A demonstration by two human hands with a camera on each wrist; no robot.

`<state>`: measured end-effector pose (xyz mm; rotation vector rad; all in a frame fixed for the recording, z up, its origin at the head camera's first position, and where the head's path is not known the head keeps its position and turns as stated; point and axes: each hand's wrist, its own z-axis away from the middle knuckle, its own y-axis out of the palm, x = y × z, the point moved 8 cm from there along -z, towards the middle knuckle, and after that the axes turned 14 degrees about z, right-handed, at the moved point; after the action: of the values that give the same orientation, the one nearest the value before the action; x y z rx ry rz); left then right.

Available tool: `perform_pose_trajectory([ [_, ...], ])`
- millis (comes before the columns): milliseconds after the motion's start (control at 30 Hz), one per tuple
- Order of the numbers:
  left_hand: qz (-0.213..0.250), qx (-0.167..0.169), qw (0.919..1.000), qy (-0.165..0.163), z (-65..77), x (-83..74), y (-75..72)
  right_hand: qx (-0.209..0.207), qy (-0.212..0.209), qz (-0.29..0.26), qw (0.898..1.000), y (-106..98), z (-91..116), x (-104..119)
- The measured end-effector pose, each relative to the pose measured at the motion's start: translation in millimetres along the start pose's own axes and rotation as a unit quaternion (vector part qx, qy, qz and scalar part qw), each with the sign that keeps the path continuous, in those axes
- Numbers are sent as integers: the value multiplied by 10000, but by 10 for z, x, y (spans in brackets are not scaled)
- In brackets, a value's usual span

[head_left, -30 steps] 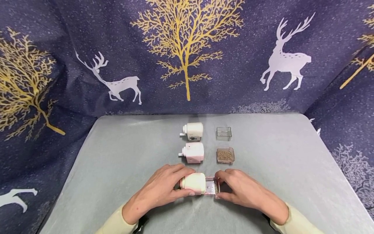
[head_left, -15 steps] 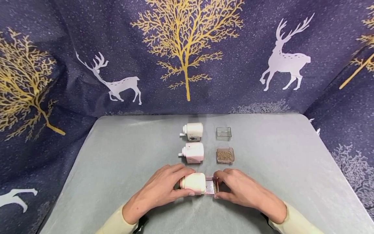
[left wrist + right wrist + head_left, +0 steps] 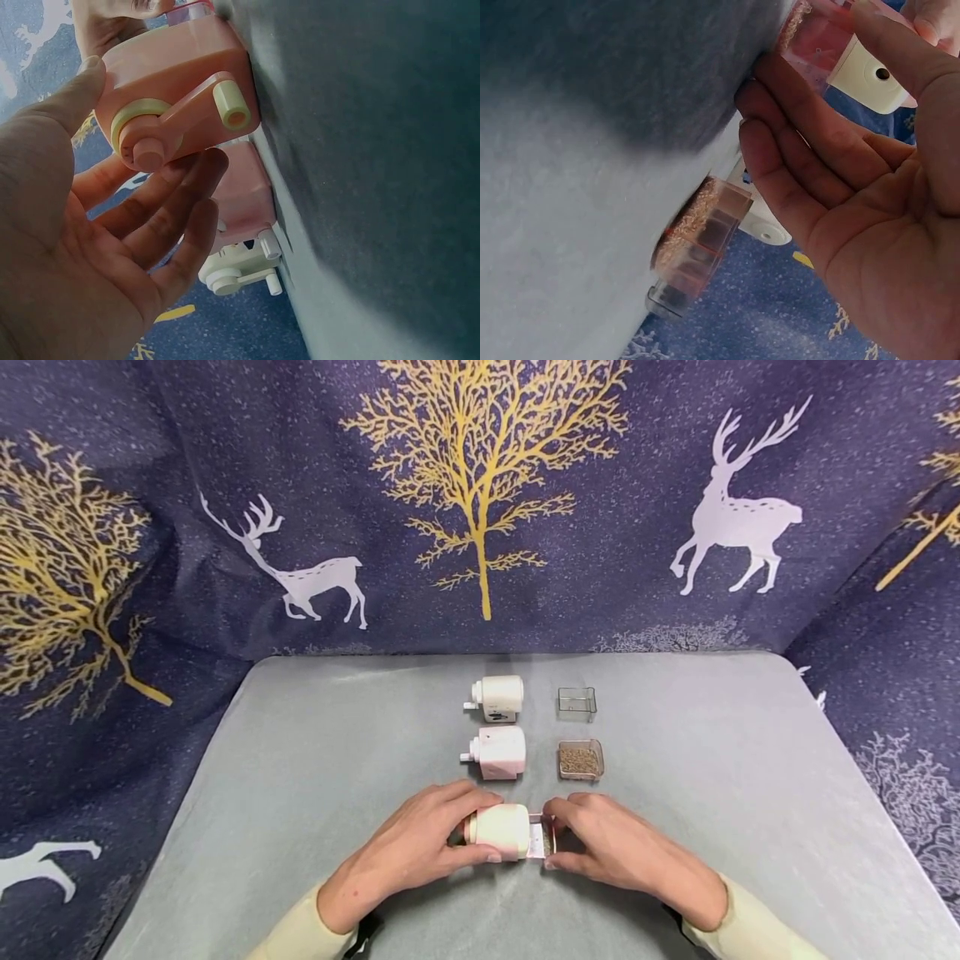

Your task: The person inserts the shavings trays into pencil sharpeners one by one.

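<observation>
**Sharpener held at one end, its drawer partway out at the other**

The person's left hand (image 3: 427, 832) covers the crank end of a cream-and-pink plastic pencil sharpener (image 3: 501, 828) in the head view; only the left wrist view shows its pink crank arm (image 3: 196, 106) and pale yellow knob (image 3: 231, 105). The right hand (image 3: 618, 842) hides the outer end of a clear pink-tinted plastic drawer (image 3: 536, 842), and the sharpener swallows the inner end. Some shavings show in the drawer, but how many cannot be told; the right wrist view cuts it off at the top.

The sharpener sits near the person on the grey table (image 3: 337, 760), its long axis running left to right. The crank points left; the cream face with a dark round hole points right, and the drawer juts out the same way. The left thumb and fingers grip the body from both sides, while the right thumb and forefinger pinch the drawer.

Beyond stand a pink sharpener (image 3: 501, 753) and a white sharpener (image 3: 502, 695), cranks also leftward.
</observation>
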<state>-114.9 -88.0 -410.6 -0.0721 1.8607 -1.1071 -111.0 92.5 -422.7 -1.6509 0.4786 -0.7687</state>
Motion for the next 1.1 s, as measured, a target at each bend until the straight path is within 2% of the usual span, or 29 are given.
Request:
perform_pose_trajectory([
  [300, 369, 45, 9993, -60, 5, 11, 11, 56, -33, -223, 9997, 38, -49, 29],
  [600, 432, 32, 9991, -6, 2, 2, 8, 112, -123, -296, 9994, 44, -93, 48],
  [867, 448, -17, 9990, 50, -3, 2, 11, -89, -191, -342, 9992, 27, -114, 57],
  [1100, 634, -6, 9980, -56, -3, 23, 24, -94, -208, -379, 9990, 39, -138, 81],
])
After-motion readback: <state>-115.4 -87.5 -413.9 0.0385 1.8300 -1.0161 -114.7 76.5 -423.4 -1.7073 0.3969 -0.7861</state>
